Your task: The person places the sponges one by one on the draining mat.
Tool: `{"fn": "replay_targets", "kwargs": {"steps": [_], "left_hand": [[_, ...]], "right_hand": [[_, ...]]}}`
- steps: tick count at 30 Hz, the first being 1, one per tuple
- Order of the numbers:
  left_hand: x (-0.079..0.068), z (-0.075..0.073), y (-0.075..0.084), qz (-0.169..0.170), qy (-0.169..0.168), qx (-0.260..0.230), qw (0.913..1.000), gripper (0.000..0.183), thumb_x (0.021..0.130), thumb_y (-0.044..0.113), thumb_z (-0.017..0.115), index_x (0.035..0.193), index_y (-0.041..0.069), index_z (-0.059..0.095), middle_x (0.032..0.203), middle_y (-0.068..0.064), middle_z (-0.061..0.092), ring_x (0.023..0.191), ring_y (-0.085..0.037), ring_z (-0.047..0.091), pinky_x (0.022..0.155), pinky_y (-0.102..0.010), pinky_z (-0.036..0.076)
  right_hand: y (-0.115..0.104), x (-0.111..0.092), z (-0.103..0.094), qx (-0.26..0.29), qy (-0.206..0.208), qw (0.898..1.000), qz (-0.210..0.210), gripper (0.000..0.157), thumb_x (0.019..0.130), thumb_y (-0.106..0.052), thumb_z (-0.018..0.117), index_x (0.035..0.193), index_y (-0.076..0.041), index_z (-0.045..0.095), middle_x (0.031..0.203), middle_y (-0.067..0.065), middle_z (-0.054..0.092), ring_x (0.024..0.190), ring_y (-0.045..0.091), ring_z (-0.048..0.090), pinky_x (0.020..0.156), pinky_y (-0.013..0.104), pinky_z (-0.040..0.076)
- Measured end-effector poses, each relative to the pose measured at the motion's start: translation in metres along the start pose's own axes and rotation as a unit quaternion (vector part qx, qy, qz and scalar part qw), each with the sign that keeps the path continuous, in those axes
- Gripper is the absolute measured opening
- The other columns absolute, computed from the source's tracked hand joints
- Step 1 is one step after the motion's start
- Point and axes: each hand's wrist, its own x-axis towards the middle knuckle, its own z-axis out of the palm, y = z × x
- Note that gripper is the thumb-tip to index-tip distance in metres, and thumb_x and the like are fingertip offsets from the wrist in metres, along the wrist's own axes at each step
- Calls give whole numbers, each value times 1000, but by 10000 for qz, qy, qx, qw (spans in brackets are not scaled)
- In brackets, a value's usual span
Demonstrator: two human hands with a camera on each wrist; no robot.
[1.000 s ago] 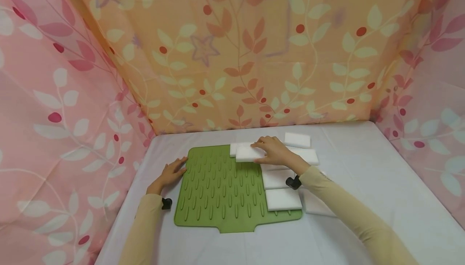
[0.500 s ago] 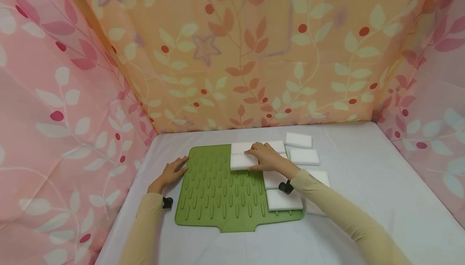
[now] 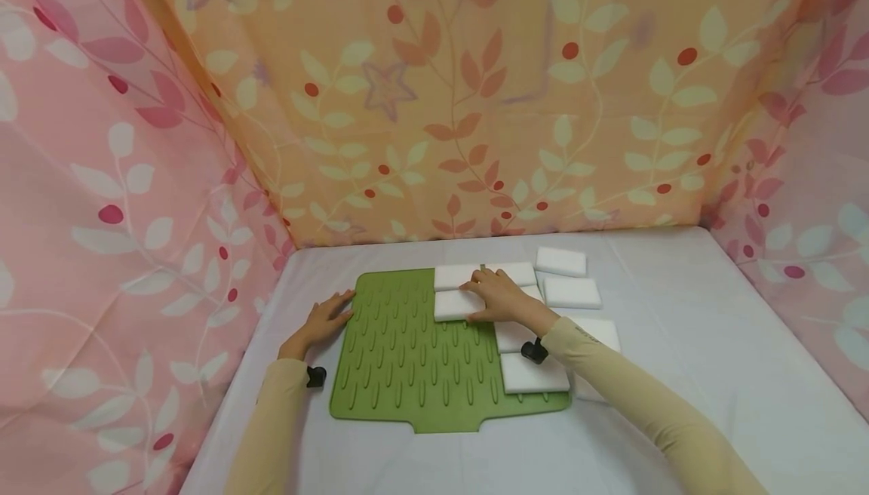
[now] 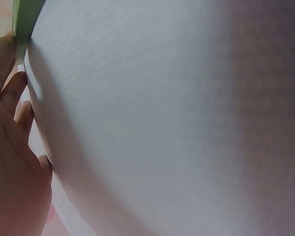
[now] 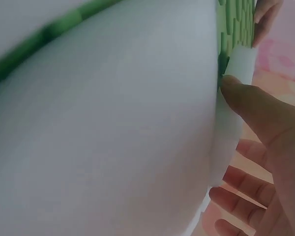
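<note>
A green ridged mat [image 3: 407, 363] lies flat, with white rectangular sponge blocks in rows over its right part. My right hand [image 3: 504, 296] spans a white sponge [image 3: 453, 306] in the second row from the back, left of another one. In the right wrist view the thumb [image 5: 246, 98] presses the near edge of that sponge [image 5: 228, 130], the other fingers on its far side. My left hand [image 3: 324, 323] touches the mat's left edge with its fingers extended. The left wrist view shows its fingertips by the mat's green rim [image 4: 25, 19] and the white cloth.
Loose white sponges lie right of the mat, one at the back [image 3: 561, 262], another before it [image 3: 572, 293], and more partly under the right forearm. A white sponge [image 3: 535, 373] sits at the mat's front right. Patterned cloth walls [image 3: 434, 140] enclose the white table [image 3: 679, 314].
My right hand has brought its sponge down and toward me, from over the back row onto the mat just before it. The left hand stays at the mat's edge.
</note>
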Motion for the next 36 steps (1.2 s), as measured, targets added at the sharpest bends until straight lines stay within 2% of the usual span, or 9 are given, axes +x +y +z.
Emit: {"fn": "replay_targets", "kwargs": {"steps": [9,19,26,29,36], "left_hand": [[2,1,4,-30,-27,3,10000,52,96,23,49,144,7,34,147,-17,32,137,-42,20,105,-66,1],[3,1,4,46,59,18,10000,52,96,23,49,143,5,35,146,-19,32,136,-43,21,104,-67,2],[2,2,0,28,34,70,10000,52,96,23,48,143,4,34,146,-20,32,136,-44,21,104,-68,2],[1,2,-1,-22,-6,60,10000,52,97,23,48,143,4,33,147,-19,31,137,-43,20,105,-67,2],[0,2,-1,-37,-28,51,10000,53,96,24,49,144,5,33,147,-18,31,137,-42,20,105,-67,1]], "right_hand": [[6,3,7,-290,69,9995,82,62,74,-56,70,123,-21,57,110,3,53,102,22,49,82,43,38],[9,-2,1,-188,44,9998,94,63,73,-59,69,123,-21,58,110,3,54,102,23,50,83,44,39],[21,-12,-12,-56,338,9990,280,55,77,-52,69,120,-20,60,113,4,56,98,24,52,84,46,40],[28,-17,-16,26,469,9983,331,52,78,-49,69,119,-18,62,110,4,57,96,24,52,81,46,40],[47,-28,-18,162,818,9953,491,47,79,-42,71,117,-16,63,108,3,58,97,25,53,79,45,40]]}}
